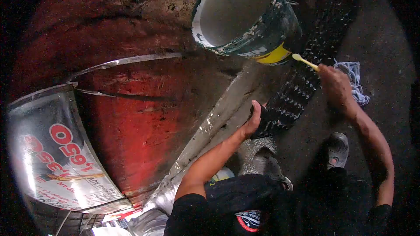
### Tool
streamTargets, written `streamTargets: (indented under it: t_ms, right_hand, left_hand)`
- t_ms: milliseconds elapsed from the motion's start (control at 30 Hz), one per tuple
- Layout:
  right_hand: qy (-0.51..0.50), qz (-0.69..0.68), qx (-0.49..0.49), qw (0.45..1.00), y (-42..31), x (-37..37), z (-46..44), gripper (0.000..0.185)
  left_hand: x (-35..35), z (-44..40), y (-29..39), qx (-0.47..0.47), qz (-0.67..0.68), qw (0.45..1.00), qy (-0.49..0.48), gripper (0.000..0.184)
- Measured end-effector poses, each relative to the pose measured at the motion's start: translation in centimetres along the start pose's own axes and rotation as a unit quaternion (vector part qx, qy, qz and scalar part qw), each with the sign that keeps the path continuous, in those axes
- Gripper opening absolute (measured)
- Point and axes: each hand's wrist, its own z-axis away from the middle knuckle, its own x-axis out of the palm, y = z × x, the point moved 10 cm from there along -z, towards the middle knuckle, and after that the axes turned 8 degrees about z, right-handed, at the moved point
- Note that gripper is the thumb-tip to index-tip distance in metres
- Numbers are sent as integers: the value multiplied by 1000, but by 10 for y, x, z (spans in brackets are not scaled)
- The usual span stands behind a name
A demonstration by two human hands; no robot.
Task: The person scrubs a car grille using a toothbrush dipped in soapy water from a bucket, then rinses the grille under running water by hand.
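Observation:
A thin yellow-handled tool with a small pale head (306,62), like a brush, sticks out of my right hand (336,85), whose fingers are wrapped round it. Its head is near the lower side of a dark bucket (280,26) holding greyish liquid. My left hand (253,120) rests at the near end of a long black treaded piece, like a tyre (291,98); the thumb points up and the other fingers are mostly hidden behind the edge. The treaded piece carries wet, whitish flecks.
A crumpled grey-blue cloth (352,78) lies on the floor beyond my right hand. My shoes (337,148) stand below. Along the left are a red, stained wall (131,126), a ledge (210,120) and a printed sign (61,148).

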Motion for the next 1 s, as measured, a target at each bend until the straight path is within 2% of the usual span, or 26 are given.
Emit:
streamTargets:
  t_ms: [67, 100, 133, 167, 200, 267, 300, 333, 367, 400, 467, 500, 567, 600, 633, 700, 767, 833, 867, 900, 967, 1000]
  right_hand:
    - [61, -122, -22, 990, -6, 24, 28, 20]
    - [6, -19, -77, 997, -26, 50, 55, 27]
    - [-132, 23, -71, 988, -53, 73, 79, 34]
    - [-71, -51, -97, 991, -78, 49, 84, 33]
    - [-97, -47, -102, 989, -76, 51, 77, 29]
    - [0, 59, -85, 995, -34, 34, 36, 17]
    - [49, 57, -31, 997, 3, 12, 14, 16]
    - [90, 43, 20, 995, 41, -10, -5, 16]
    - [84, -91, 159, 979, 123, -1, -21, 18]
    - [49, -56, 218, 973, 150, -26, -35, 21]
    - [130, 78, 233, 961, 168, -73, -50, 23]
    - [138, 84, 231, 959, 179, -79, -57, 23]
    - [70, -117, 268, 954, 210, -57, -60, 28]
    - [73, -112, 269, 954, 207, -57, -61, 28]
    - [143, -92, 183, 968, 177, -69, -69, 30]
    - [211, -72, 98, 970, 129, -89, -76, 33]
    - [85, 32, 98, 991, 100, -80, -92, 41]
    - [38, 82, 48, 995, 77, -49, -81, 45]
    - [86, 33, 13, 996, 52, -44, -63, 47]
    - [44, 47, 7, 998, 31, -29, -42, 50]
    - [-57, -89, 46, 993, 7, 2, 7, 57]
    - [-57, -89, 47, 993, 11, 0, 2, 57]
  left_hand:
    - [-10, 1, -9, 7, -2, 1000, 2, 100]
    - [-11, 0, -9, 12, -5, 1000, 3, 99]
    - [-11, 0, -8, 18, -7, 1000, 4, 98]
    - [-23, 5, 1, 44, -101, 991, 75, 96]
    - [-33, 3, -12, 14, -56, 996, 68, 93]
    - [-47, -1, -31, -17, -14, 998, 58, 89]
    - [-50, -3, -27, 7, -64, 996, 60, 92]
    - [-43, -1, -13, 60, -112, 990, 61, 87]
    - [-36, 1, 1, 111, -160, 979, 67, 82]
    - [-35, 6, 1, 115, -161, 978, 67, 82]
    - [-48, 12, 17, 144, -291, 932, 163, 89]
    - [-54, 14, 26, 155, -353, 898, 211, 93]
    - [-60, 14, 25, 151, -360, 892, 227, 93]
    - [-60, 12, 21, 142, -338, 905, 214, 93]
    - [-60, 10, 14, 132, -316, 918, 201, 93]
    - [-59, 11, 7, 117, -285, 934, 183, 93]
    - [-60, 11, 6, 113, -280, 937, 179, 92]
    - [-63, 11, 4, 115, -289, 932, 186, 92]
    - [-64, 10, 5, 116, -289, 932, 186, 92]
    - [-64, 9, 4, 114, -279, 936, 183, 92]
    - [-64, 6, -3, 100, -244, 950, 166, 92]
    - [-64, 4, -7, 87, -210, 962, 150, 92]
